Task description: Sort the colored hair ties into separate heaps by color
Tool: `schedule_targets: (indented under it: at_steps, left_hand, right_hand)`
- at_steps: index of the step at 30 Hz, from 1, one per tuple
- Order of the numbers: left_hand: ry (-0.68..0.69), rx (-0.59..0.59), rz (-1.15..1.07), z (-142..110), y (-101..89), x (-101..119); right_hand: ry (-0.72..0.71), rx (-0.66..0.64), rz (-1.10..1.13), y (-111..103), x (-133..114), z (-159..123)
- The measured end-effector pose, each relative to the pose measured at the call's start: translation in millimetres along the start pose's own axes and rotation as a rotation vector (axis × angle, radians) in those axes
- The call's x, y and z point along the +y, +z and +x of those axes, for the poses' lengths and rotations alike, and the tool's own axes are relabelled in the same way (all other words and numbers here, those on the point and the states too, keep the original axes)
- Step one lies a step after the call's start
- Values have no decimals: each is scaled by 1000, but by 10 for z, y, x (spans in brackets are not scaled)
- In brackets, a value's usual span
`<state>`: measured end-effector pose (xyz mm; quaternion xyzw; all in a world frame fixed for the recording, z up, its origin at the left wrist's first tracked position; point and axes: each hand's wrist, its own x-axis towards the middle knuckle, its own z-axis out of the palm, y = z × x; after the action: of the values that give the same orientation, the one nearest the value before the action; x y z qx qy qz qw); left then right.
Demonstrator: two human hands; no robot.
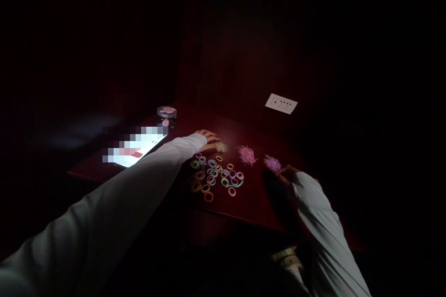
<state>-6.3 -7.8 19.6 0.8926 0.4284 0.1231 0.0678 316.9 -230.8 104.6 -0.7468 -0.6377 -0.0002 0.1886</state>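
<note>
My left hand [208, 138] lies with its fingers stretched out at the far side of a small pile of pale yellow strands [221, 147], touching its edge. A pink pile [246, 155] of the same thin strands sits to the right, apart from both hands. At the near edge of a purple pile [272, 163] is my right hand [288, 174], its fingers reaching toward the strands; they look apart, though shadow hides part of them. Many coloured hair ties [225, 182] are scattered in front of the piles.
A phone [137, 148] with a bright screen lies at the left of the dark red table [240, 206]. Behind it stands a clear round container [167, 112]. A white socket panel [281, 103] is on the back wall. Below the table edge a shoe [289, 257] shows.
</note>
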Motion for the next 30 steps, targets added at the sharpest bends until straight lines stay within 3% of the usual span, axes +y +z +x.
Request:
schedule_targets:
  at_steps: [3, 9, 13, 21, 30]
  left_hand:
    - [20, 18, 5, 10, 20, -22]
    - [15, 16, -10, 24, 31, -35]
    - [12, -6, -28, 1, -6, -9]
    - [2, -21, -10, 1, -15, 7]
    - [43, 27, 39, 21, 54, -42]
  right_hand:
    - [-116, -53, 41, 112, -289, -17]
    - [-442, -37, 136, 450, -1081, -107]
    - [-589, -32, 75, 626, -1392, -114]
    - [-697, -85, -16, 857, -1473, -57]
    - [-664, -81, 24, 901, -1418, -20]
